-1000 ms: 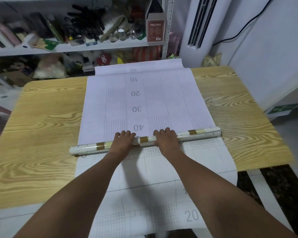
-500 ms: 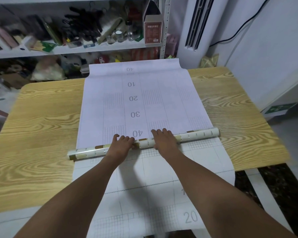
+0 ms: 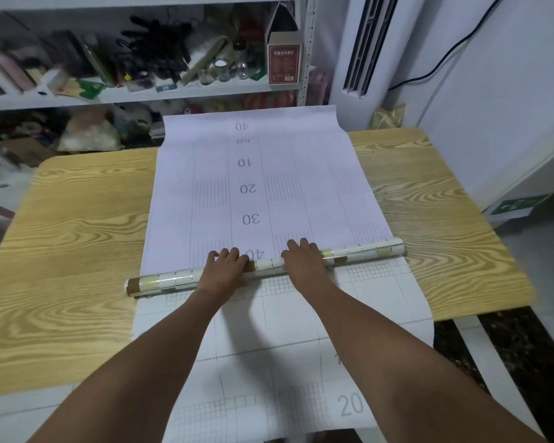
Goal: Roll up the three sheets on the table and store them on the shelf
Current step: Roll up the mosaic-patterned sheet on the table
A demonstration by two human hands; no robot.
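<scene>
Left hand and right hand press flat, gripping nothing, atop the roll, its long axis crosswise to you; the unrolled sheet lies straight beyond them.

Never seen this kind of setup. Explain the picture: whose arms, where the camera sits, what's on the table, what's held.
No machine here: a person's two bare arms, filmed by a wide-angle camera worn on their head, looking down. The left hand and right hand press side by side on the roll, a partly rolled sheet with a tile pattern outside. Its unrolled part, the numbered sheet, lies ahead on the wooden table. A gridded sheet lies beneath, reaching past the near edge. Behind stands a cluttered shelf.
</scene>
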